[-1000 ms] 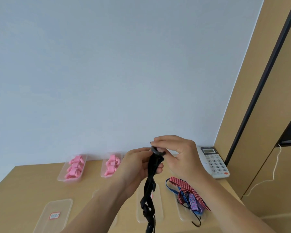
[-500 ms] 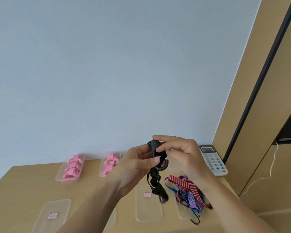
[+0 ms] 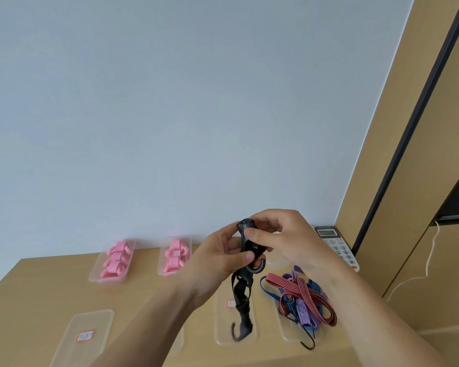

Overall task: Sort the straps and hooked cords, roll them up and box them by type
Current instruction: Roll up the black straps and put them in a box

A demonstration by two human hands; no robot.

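Both hands hold a black hooked cord point(image 3: 241, 292) up above the wooden desk point(image 3: 32, 295). My left hand point(image 3: 217, 258) pinches it from the left, thumb by its upper hook. My right hand point(image 3: 281, 239) grips the folded top from the right. The cord's lower end hangs down with a second hook, blurred, over a clear lid point(image 3: 223, 324). Right of it, a tangle of red-striped, blue and purple hooked cords point(image 3: 302, 295) lies on another clear lid. Two clear boxes hold rolled pink straps, one point(image 3: 114, 260) at the back left, another point(image 3: 175, 256) beside it.
A labelled clear lid point(image 3: 85, 335) lies at the front left. A white desk phone point(image 3: 337, 247) stands at the back right against the wall. A wooden cabinet point(image 3: 408, 181) with a white cable rises on the right. The desk's front edge is near.
The cord's top has been folded over into a short bundle between my hands. Its hanging part has grown shorter and its lower hook has swung over the lid.
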